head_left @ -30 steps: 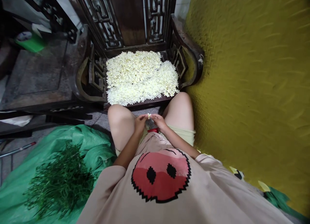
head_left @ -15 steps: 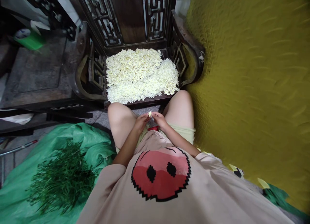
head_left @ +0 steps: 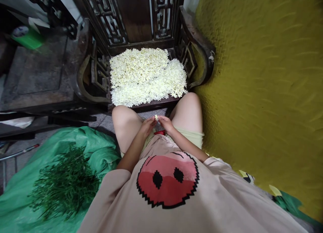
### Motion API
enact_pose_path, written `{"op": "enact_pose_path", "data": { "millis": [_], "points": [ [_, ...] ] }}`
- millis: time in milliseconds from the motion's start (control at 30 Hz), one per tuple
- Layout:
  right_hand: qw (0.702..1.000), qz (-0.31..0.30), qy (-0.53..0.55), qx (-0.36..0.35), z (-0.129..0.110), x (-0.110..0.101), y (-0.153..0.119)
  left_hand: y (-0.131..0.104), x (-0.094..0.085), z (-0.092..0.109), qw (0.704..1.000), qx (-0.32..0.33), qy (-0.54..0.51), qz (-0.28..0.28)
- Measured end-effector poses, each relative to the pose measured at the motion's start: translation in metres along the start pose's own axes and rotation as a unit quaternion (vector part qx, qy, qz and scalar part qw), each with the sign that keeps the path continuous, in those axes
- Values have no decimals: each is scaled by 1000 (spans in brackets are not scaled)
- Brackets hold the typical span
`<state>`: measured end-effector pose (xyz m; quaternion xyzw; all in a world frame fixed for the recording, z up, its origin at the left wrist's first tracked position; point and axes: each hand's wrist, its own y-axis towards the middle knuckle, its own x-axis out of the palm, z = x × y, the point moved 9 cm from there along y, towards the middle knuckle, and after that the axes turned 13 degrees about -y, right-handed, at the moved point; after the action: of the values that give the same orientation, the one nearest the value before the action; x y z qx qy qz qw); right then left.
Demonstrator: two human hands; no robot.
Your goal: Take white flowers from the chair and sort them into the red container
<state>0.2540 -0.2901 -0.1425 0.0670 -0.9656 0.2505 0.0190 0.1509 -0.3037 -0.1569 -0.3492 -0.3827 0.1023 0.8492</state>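
A small white flower [head_left: 156, 117] is held between my fingertips, just above my lap. My left hand [head_left: 147, 126] pinches it from one side, and my right hand [head_left: 166, 124] meets it from the other with fingers bent inward. The exact grip of the fingertips is too small to make out. Directly below my hands, part of a red object [head_left: 159, 132] shows against my shorts; the rest of it is hidden. Beyond my knees, a thick layer of similar white flowers [head_left: 141, 71] covers the seat of a dark wooden chair.
Curved armrests [head_left: 208, 58] flank the chair seat. A dark wooden table [head_left: 37, 71] carries a green container [head_left: 29, 38] on the left. Thin green stems [head_left: 68, 184] lie on a green plastic sheet [head_left: 88, 135] beside me. A yellow textured surface [head_left: 259, 75] stands close on my right.
The flower between my fingers has turned and shows less of its open face. Both hands stay nearly in place, and the view has shifted slightly.
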Motion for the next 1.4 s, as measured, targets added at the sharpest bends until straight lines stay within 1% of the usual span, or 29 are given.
{"op": "enact_pose_path", "data": {
  "millis": [100, 267, 367, 500, 600, 733, 967, 1200, 1300, 1400],
  "points": [
    [1000, -4, -3, -8, -3, 1, -1, -1, 2, 0, 1000, 1, 12, -15],
    [1000, -4, -3, -20, -2, 1, 1, -1, 5, 5, 999, 26, 35, -27],
    [999, 30, -14, -42, -2, -6, 4, -2, 4, 9, 998, 46, 42, -21],
    [990, 86, -40, -104, -9, -15, 5, -1, 3, 10, 997, 55, 48, -17],
    [988, 83, -51, -123, -12, -14, 5, 1, 3, 9, 997, 51, 51, -17],
    [990, 62, -58, -115, -10, -10, 6, 0, 3, 10, 998, 48, 43, -15],
    [994, 51, -33, -94, -8, -9, 6, -1, 7, 7, 999, 26, 35, -29],
    [996, 41, -28, -74, -9, -7, 3, 1, 4, 5, 999, 14, 32, -23],
    [997, 37, -27, -68, -8, -7, 3, 1, 3, 6, 999, 19, 40, -22],
    [997, 34, -14, -61, -7, -7, 3, 2, 2, 7, 997, 37, 60, -14]
  ]
}}
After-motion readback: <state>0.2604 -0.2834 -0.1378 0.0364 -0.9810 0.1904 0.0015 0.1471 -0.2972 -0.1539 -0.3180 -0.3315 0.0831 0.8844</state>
